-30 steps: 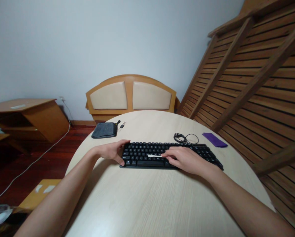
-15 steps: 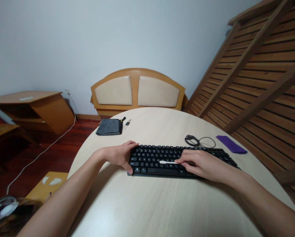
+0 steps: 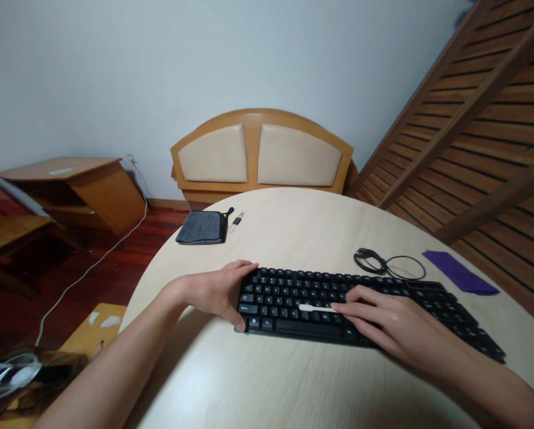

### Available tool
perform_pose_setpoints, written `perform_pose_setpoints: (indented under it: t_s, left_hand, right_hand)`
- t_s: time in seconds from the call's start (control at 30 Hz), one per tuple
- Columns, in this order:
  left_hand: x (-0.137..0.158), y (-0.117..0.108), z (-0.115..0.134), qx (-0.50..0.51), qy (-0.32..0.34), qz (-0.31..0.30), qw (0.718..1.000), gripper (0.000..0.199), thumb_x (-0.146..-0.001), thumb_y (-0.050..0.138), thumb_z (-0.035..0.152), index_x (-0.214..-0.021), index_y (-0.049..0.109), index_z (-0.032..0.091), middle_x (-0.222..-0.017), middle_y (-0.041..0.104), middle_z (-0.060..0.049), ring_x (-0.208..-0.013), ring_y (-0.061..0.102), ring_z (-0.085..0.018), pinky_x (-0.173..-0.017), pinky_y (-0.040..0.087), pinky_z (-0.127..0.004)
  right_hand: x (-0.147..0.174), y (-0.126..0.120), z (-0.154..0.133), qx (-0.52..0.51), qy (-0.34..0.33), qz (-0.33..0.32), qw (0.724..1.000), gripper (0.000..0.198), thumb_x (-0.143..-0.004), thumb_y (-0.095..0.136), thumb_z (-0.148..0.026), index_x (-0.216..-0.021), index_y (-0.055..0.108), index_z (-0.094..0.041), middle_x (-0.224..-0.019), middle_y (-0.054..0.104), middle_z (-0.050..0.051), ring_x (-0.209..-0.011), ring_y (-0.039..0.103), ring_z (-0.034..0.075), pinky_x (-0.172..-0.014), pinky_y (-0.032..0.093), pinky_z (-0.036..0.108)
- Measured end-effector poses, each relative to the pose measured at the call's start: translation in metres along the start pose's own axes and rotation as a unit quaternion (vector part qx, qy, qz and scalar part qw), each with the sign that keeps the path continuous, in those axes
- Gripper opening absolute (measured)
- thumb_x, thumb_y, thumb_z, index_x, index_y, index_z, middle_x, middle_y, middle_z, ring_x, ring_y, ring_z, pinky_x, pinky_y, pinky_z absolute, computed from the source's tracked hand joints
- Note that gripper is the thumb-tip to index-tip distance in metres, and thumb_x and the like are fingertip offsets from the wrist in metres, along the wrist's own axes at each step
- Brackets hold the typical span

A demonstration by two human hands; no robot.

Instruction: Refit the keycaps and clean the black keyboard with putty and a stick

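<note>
A black keyboard lies on the table, slightly angled, its right end partly behind my right forearm. My left hand grips its left end, with the thumb at the near corner and the fingers at the far edge. In the pinched fingers of my right hand is a thin white swab with a wider tip. It points left, and its tip is at the keys above the space bar. Behind the keyboard lies its coiled black cable.
A folded purple cloth lies at the right of the round table. At the back left are a dark grey pouch and a small black item. A headboard and a slatted wooden panel stand beyond.
The view has shifted, so the keyboard appears larger and lower. My left hand keeps its hold, and the swab tip stays around the same keys.
</note>
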State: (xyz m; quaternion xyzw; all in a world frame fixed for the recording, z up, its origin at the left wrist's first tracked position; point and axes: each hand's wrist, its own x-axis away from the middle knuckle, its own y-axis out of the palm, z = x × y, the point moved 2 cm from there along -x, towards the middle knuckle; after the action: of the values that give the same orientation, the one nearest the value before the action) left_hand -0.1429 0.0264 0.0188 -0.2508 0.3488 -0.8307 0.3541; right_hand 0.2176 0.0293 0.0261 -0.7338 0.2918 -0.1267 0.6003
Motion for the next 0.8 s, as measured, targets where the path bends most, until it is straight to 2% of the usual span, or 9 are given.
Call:
perform_pose_setpoints:
  t_s: [0.13,0.27,0.5,0.63,0.8]
  left_hand:
    - [0.000,0.002,0.003,-0.016,-0.019,0.002,1.000,0.128,-0.057,0.087,0.058,-0.158,0.019,0.017,-0.159,0.026,-0.020,-0.143,0.030,-0.043,-0.119,0.027,-0.055]
    - [-0.001,0.002,0.000,-0.026,-0.012,0.000,1.000,0.126,-0.059,0.086,0.059,-0.158,0.019,0.020,-0.157,0.029,-0.020,-0.143,0.031,-0.043,-0.118,0.027,-0.055]
    - [-0.001,0.001,-0.005,-0.038,-0.026,-0.004,0.999,0.124,-0.059,0.086,0.060,-0.157,0.021,0.018,-0.158,0.028,-0.020,-0.143,0.029,-0.043,-0.119,0.025,-0.057]
    - [0.002,-0.004,-0.010,-0.039,-0.038,0.006,0.998,0.121,-0.057,0.087,0.055,-0.155,0.026,0.018,-0.157,0.031,-0.019,-0.142,0.032,-0.043,-0.119,0.027,-0.056]
    - [0.008,-0.017,-0.017,-0.039,-0.032,0.027,0.998,0.113,-0.060,0.087,0.048,-0.154,0.029,0.024,-0.154,0.039,-0.014,-0.140,0.039,-0.040,-0.117,0.031,-0.053]
  right_hand:
    - [0.000,0.002,-0.002,0.020,-0.006,0.011,1.000,0.033,-0.102,0.043,-0.028,-0.122,0.070,-0.029,-0.106,0.068,0.006,-0.080,0.069,0.017,-0.070,0.055,0.028]
    - [0.004,-0.003,0.001,0.028,-0.001,-0.010,1.000,0.033,-0.102,0.042,-0.027,-0.119,0.070,-0.029,-0.104,0.067,0.005,-0.078,0.069,0.016,-0.069,0.053,0.028]
    - [0.017,-0.016,0.014,0.001,0.050,-0.032,0.998,0.031,-0.101,0.045,-0.029,-0.115,0.072,-0.030,-0.102,0.068,0.004,-0.081,0.068,0.017,-0.072,0.052,0.029]
    - [0.022,-0.017,0.018,-0.016,0.069,-0.029,0.997,0.031,-0.101,0.045,-0.030,-0.115,0.072,-0.029,-0.104,0.068,0.005,-0.085,0.067,0.018,-0.075,0.051,0.031]
    - [0.024,-0.022,0.024,-0.037,0.085,-0.033,0.995,0.030,-0.100,0.047,-0.032,-0.113,0.073,-0.030,-0.102,0.068,0.005,-0.087,0.066,0.019,-0.077,0.050,0.032]
